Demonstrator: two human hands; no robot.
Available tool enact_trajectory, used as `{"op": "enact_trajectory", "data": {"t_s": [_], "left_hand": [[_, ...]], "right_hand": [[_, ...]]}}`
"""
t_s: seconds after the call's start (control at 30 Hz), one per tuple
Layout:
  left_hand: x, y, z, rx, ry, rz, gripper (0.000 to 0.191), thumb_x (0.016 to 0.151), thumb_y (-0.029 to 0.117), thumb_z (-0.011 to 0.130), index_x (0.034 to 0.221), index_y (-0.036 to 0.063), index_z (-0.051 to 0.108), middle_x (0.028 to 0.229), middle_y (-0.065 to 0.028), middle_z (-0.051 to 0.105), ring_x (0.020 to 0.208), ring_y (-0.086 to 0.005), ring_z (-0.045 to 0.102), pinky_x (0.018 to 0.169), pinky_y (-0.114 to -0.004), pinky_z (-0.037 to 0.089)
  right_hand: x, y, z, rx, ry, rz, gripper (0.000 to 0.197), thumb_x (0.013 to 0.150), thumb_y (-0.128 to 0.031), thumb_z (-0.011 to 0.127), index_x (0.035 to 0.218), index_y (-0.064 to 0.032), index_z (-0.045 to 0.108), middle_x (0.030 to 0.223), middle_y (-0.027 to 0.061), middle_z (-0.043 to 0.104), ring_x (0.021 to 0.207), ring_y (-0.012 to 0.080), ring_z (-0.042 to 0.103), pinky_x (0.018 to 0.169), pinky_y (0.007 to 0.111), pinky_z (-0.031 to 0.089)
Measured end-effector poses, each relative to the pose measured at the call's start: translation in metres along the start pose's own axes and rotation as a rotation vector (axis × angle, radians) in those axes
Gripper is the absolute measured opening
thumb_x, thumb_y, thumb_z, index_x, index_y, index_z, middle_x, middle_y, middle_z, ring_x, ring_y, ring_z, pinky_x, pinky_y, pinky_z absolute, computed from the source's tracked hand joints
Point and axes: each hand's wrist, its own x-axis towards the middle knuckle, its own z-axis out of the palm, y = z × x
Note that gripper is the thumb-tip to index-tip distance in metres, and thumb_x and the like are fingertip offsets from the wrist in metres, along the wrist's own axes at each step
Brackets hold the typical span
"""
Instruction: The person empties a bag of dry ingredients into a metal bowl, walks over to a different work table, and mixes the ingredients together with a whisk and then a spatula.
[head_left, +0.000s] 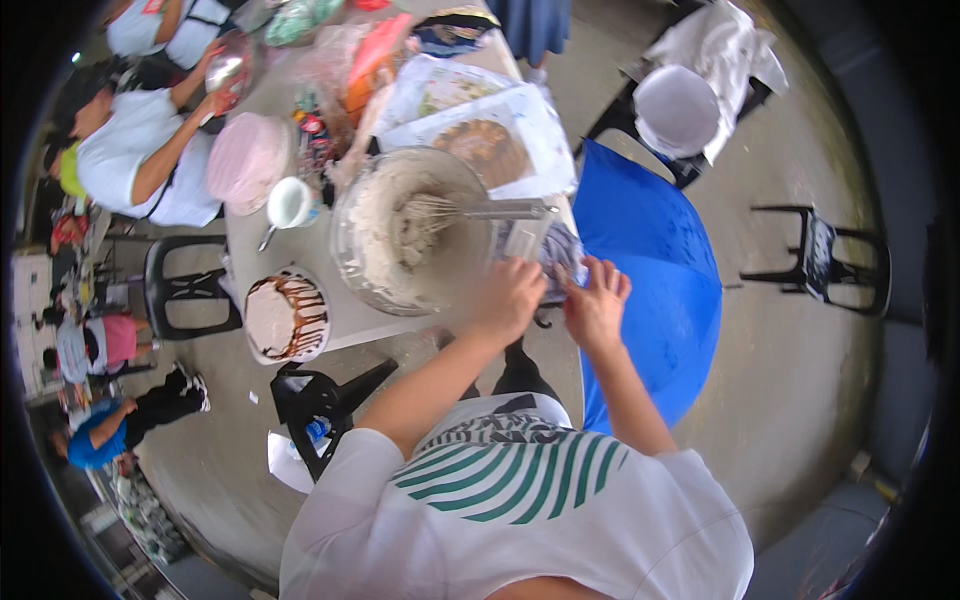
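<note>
My left hand (510, 300) is at the table's near edge, its fingers closed around the lower end of a translucent flat plastic piece (527, 238). Just to its right, my right hand (598, 304) pinches a crumpled grey cloth (559, 255). Beyond and left of my hands stands a large clear bowl (346, 251) with pale cream-like mixture (379, 247) spread on its wall. A wire whisk (487, 210) rests in the bowl, its metal handle over the right rim. At the table's left corner, a round cake (281, 315) has pale frosting and brown drips.
On the table (360, 326) are printed cake pictures (487, 150), a white cup (291, 202), a pink round container (247, 161) and plastic bags. An open blue umbrella (652, 277) is at my right. Black stools (322, 405) stand nearby. Across the table a person (142, 157) holds a metal bowl (229, 71).
</note>
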Motion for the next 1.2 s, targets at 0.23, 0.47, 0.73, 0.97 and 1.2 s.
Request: {"op": "enact_trajectory", "data": {"t_s": [0.23, 0.47, 0.73, 0.97, 1.2], "left_hand": [[0.007, 0.022, -0.037, -0.002, -0.047, -0.17, 0.027, 0.075, 0.01, 0.067, 0.1, 0.0033, 0.062, 0.092, -0.0067, 0.056, 0.093, -0.0273, 0.056, 0.079, -0.038, 0.044], [-0.037, -0.021, -0.157, -0.328, 0.269, -0.356, 0.035, 0.079, -0.001, 0.061, 0.114, 0.0074, 0.06, 0.105, -0.0125, 0.053, 0.086, -0.0243, 0.06, 0.067, -0.035, 0.05], [-0.083, -0.12, -0.172, -0.023, 0.606, -0.593, 0.032, 0.08, 0.004, 0.062, 0.112, 0.0057, 0.06, 0.106, -0.0151, 0.05, 0.091, -0.0276, 0.055, 0.078, -0.036, 0.047], [0.026, -0.103, -0.132, -0.197, 0.206, 0.003, 0.044, 0.071, 0.002, 0.069, 0.114, 0.0117, 0.059, 0.113, -0.0124, 0.046, 0.103, -0.0293, 0.053, 0.088, -0.038, 0.048], [0.058, -0.09, -0.117, -0.497, 0.035, 0.164, 0.038, 0.069, 0.004, 0.069, 0.105, 0.013, 0.06, 0.112, -0.0109, 0.044, 0.11, -0.0311, 0.045, 0.095, -0.039, 0.042]], "right_hand": [[0.06, -0.01, -0.04, 0.115, 0.141, 0.053, 0.012, 0.068, -0.007, 0.067, 0.08, -0.0072, 0.065, 0.094, 0.0104, 0.055, 0.091, 0.0284, 0.053, 0.076, 0.041, 0.042], [0.066, -0.056, 0.013, -0.043, -0.089, 0.24, 0.034, 0.07, -0.039, 0.074, 0.079, -0.0055, 0.069, 0.096, 0.0126, 0.055, 0.096, 0.0302, 0.053, 0.076, 0.042, 0.044], [0.068, -0.05, 0.038, 0.194, -0.109, 0.49, 0.035, 0.066, -0.036, 0.076, 0.081, -0.0045, 0.071, 0.098, 0.0163, 0.058, 0.097, 0.0334, 0.057, 0.084, 0.042, 0.046], [0.066, -0.072, 0.045, 0.14, -0.168, 0.58, 0.038, 0.063, -0.034, 0.074, 0.087, -0.004, 0.073, 0.103, 0.0181, 0.059, 0.099, 0.0348, 0.058, 0.087, 0.041, 0.047], [0.058, -0.092, 0.054, -0.047, 0.092, 0.46, 0.028, 0.066, -0.03, 0.075, 0.078, -0.0056, 0.069, 0.098, 0.0184, 0.057, 0.096, 0.0352, 0.056, 0.083, 0.046, 0.045]]}}
